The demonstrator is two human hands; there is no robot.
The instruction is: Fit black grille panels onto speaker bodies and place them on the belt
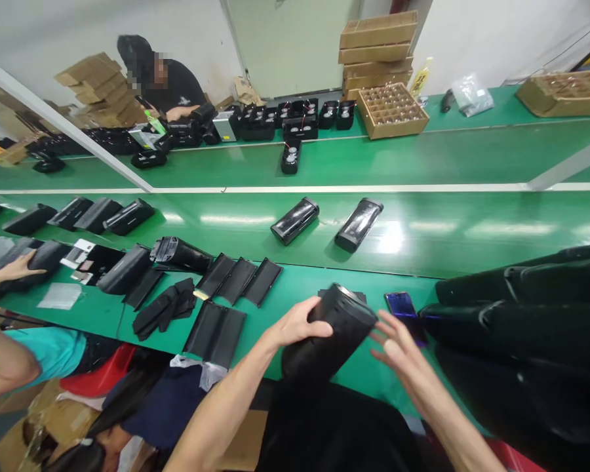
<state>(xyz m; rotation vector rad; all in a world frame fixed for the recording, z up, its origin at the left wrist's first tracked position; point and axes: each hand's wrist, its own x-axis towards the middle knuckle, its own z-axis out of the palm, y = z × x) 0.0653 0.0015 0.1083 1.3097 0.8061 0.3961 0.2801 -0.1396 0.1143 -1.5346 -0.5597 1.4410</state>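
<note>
My left hand (302,322) grips a black, elongated speaker housing (327,337) near my body, with the thumb lying across its surface. The housing is tilted, one end up and away from me. My right hand (396,344) is beside the housing's right end with its fingers apart; whether the fingertips touch it I cannot tell. Partly hidden behind the housing, a flat dark piece (358,297) lies on the green table. A phone (400,303) rests just beyond my right hand. Left of my hands are several black curved panels (236,280) and a wider pair of panels (216,333).
Two black speakers (295,221) lie on the green conveyor (413,242) ahead. Large black bags (521,321) crowd the right side. A co-worker's hand (22,269) touches a speaker at the left. Another person (174,85) works across the line, near a divided carton (393,111).
</note>
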